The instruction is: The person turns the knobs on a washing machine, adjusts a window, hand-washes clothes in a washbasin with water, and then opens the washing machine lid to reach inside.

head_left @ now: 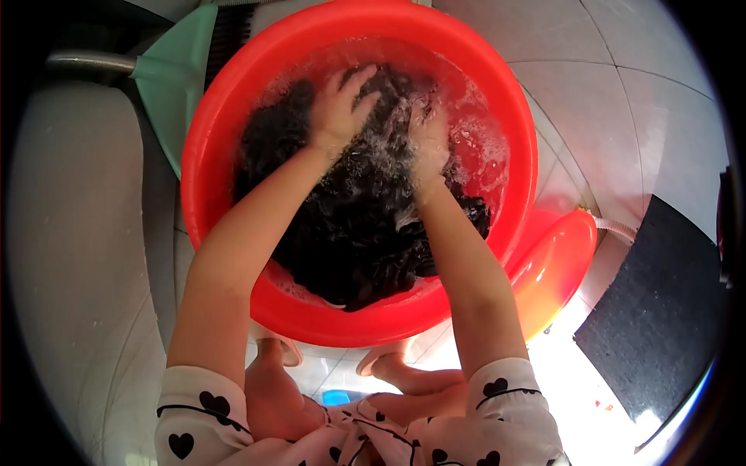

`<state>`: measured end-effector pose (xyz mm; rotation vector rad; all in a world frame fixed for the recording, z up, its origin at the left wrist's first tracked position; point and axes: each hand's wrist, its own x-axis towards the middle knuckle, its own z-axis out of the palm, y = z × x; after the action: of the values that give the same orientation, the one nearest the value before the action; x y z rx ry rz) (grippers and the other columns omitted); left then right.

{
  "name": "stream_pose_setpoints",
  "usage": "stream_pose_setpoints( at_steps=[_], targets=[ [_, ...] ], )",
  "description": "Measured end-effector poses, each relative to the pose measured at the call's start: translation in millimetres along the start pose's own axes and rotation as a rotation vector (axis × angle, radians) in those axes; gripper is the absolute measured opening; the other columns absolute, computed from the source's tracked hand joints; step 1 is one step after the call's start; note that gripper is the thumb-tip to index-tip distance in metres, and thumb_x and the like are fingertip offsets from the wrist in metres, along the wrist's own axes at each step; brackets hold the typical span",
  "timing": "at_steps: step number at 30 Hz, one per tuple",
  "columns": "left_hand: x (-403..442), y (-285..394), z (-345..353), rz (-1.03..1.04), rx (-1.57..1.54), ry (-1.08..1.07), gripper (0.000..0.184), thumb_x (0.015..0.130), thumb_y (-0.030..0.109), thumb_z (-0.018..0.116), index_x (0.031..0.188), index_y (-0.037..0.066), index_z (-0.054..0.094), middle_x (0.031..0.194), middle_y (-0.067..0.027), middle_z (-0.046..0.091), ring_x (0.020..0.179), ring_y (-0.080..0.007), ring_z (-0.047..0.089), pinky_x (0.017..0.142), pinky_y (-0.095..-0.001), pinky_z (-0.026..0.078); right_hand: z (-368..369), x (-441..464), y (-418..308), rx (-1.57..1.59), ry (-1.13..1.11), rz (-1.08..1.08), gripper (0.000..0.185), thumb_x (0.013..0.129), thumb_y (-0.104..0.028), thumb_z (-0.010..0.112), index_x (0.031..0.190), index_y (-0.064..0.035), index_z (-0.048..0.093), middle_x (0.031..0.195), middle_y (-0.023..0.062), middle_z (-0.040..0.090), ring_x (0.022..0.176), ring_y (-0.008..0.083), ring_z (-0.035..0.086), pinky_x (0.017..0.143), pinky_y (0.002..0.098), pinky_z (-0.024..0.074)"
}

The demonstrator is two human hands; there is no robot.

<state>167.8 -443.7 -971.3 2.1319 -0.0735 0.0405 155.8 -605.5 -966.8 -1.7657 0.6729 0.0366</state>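
Observation:
A big red basin (514,116) holds soapy water and a bunched heap of dark, soaked cloth (365,241). My left hand (339,113) lies over the upper left of the heap, its fingers spread and partly under water. To its right, my right hand (429,144) is in the splashing water against the same dark cloth. Its fingers look stretched out, though water and foam blur their tips. Neither hand visibly grasps a fold. What kind of garment the cloth is cannot be made out.
A second, smaller red basin (556,260) stands at the lower right, by a pale hose (616,227). A light green dustpan (172,78) and dark bristles (228,39) are at the upper left. A black mat (660,303) lies on the tiled floor (567,39).

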Motion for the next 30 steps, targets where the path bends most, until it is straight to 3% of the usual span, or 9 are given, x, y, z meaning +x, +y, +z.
stream_pose_setpoints(
  at_steps=[1, 2, 5, 11, 14, 18, 22, 28, 30],
  targets=[
    [-5.2, 12.6, 1.7, -0.104, -0.237, -0.048, 0.05, 0.08, 0.024, 0.067, 0.128, 0.024, 0.051, 0.12, -0.0185, 0.05, 0.105, -0.0323, 0.053, 0.09, -0.0376, 0.043, 0.1, -8.6, -7.4, -0.531, 0.031, -0.181, 0.049, 0.091, -0.045, 0.045, 0.114, -0.0019, 0.054, 0.098, 0.0156, 0.06, 0.094, 0.0265, 0.057, 0.082, 0.0383, 0.0436],
    [-8.2, 25.2, -4.0, -0.089, -0.227, -0.066, 0.053, 0.079, 0.022, 0.068, 0.128, 0.021, 0.05, 0.123, -0.0185, 0.048, 0.107, -0.0325, 0.051, 0.093, -0.0375, 0.041, 8.4, -36.0, -54.1, -0.437, 0.041, -0.183, 0.049, 0.097, -0.042, 0.035, 0.109, 0.0011, 0.053, 0.085, 0.0152, 0.06, 0.081, 0.023, 0.06, 0.074, 0.0391, 0.0457],
    [-21.2, 60.9, -20.8, -0.12, -0.2, -0.097, 0.059, 0.075, 0.019, 0.072, 0.127, 0.011, 0.046, 0.126, -0.0184, 0.045, 0.113, -0.033, 0.047, 0.098, -0.0376, 0.037, -7.2, -10.4, -15.9, 0.522, -0.534, 0.349, 0.054, 0.098, -0.045, 0.026, 0.125, -0.0019, 0.046, 0.121, 0.0144, 0.051, 0.11, 0.019, 0.05, 0.094, 0.0335, 0.0393],
    [-34.2, 86.4, -39.5, -0.017, -0.421, -0.079, 0.046, 0.072, 0.013, 0.074, 0.11, 0.0, 0.053, 0.099, -0.0169, 0.06, 0.092, -0.0293, 0.06, 0.084, -0.0334, 0.047, -7.2, -40.0, -45.1, 1.001, -0.471, 0.432, 0.041, 0.097, -0.032, 0.035, 0.125, -0.0049, 0.046, 0.11, 0.008, 0.054, 0.104, 0.0193, 0.052, 0.094, 0.0316, 0.0415],
    [-17.3, 78.2, -62.9, 0.255, -0.127, -0.135, 0.031, 0.074, 0.015, 0.071, 0.1, 0.003, 0.061, 0.088, -0.0165, 0.065, 0.073, -0.0303, 0.064, 0.066, -0.0345, 0.052, -20.4, -71.4, -71.1, 0.208, -0.296, 0.048, 0.03, 0.091, -0.023, 0.049, 0.112, -0.0016, 0.052, 0.101, 0.0085, 0.058, 0.093, 0.0186, 0.056, 0.086, 0.0322, 0.0444],
    [10.3, 55.9, -88.7, 0.331, 0.263, -0.235, 0.028, 0.078, 0.022, 0.064, 0.106, 0.017, 0.063, 0.098, -0.0072, 0.06, 0.083, -0.0255, 0.06, 0.07, -0.034, 0.05, -35.5, -75.9, -126.2, -0.449, -0.289, -0.183, 0.028, 0.086, -0.02, 0.062, 0.096, 0.006, 0.059, 0.087, 0.0081, 0.064, 0.078, 0.0121, 0.058, 0.07, 0.0248, 0.046],
    [-4.7, 51.0, -67.7, 0.289, 0.443, -0.138, 0.041, 0.081, 0.037, 0.061, 0.118, 0.021, 0.06, 0.134, -0.0122, 0.04, 0.125, -0.0315, 0.033, 0.102, -0.0514, 0.027, -47.7, -57.7, -100.2, -0.535, -0.21, -0.313, 0.063, 0.083, -0.03, 0.067, 0.126, 0.0068, 0.039, 0.117, 0.0215, 0.054, 0.106, 0.026, 0.054, 0.091, 0.0332, 0.0426],
    [-17.4, 22.8, -37.9, 0.024, 0.478, -0.604, 0.059, 0.083, 0.056, 0.053, 0.127, 0.018, 0.052, 0.145, -0.0138, 0.028, 0.134, -0.0351, 0.022, 0.106, -0.0571, 0.015, -34.0, -52.2, -31.6, -0.786, -0.294, -0.337, 0.07, 0.081, -0.032, 0.064, 0.133, 0.0036, 0.033, 0.126, 0.0266, 0.045, 0.118, 0.0415, 0.041, 0.099, 0.0432, 0.0346],
    [-27.8, 12.4, -23.8, 0.049, 0.593, -0.489, 0.073, 0.082, 0.061, 0.049, 0.14, 0.022, 0.032, 0.149, -0.0121, 0.021, 0.136, -0.0336, 0.017, 0.106, -0.0577, 0.013, -32.8, -41.9, -6.8, -0.82, -0.333, -0.282, 0.07, 0.08, -0.031, 0.064, 0.133, 0.0033, 0.033, 0.126, 0.0268, 0.044, 0.119, 0.0417, 0.041, 0.101, 0.0442, 0.0329]
  ],
)
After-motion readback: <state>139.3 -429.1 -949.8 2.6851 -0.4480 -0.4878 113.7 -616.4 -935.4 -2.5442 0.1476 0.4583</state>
